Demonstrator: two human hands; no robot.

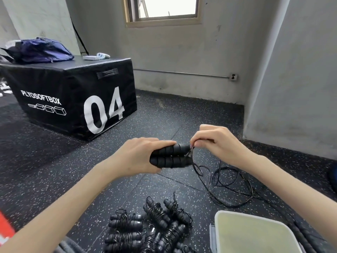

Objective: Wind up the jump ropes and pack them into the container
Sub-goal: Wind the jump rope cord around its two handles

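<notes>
Nearest me, cut off by the lower frame edge, a heap of wound jump ropes [151,227] lies on the speckled black rubber floor [54,161], each pair of ribbed foam grips bound in thin black cord. Just right of it sits the container [255,232], pale plastic with rounded corners; whether I see its lid or its inside I cannot tell. Above the heap, my left hand [135,157] grips two black handles [173,156] side by side, fingers curled under them and mostly hidden. My right hand [215,143] pinches the cord at the handle ends; fingertips obscured. The loose rope [229,187] trails in tangled loops on the floor below. Farther left stands a black padded plyo box [73,99], marked 04, with a purple bag [40,50] at its top back-left edge.
</notes>
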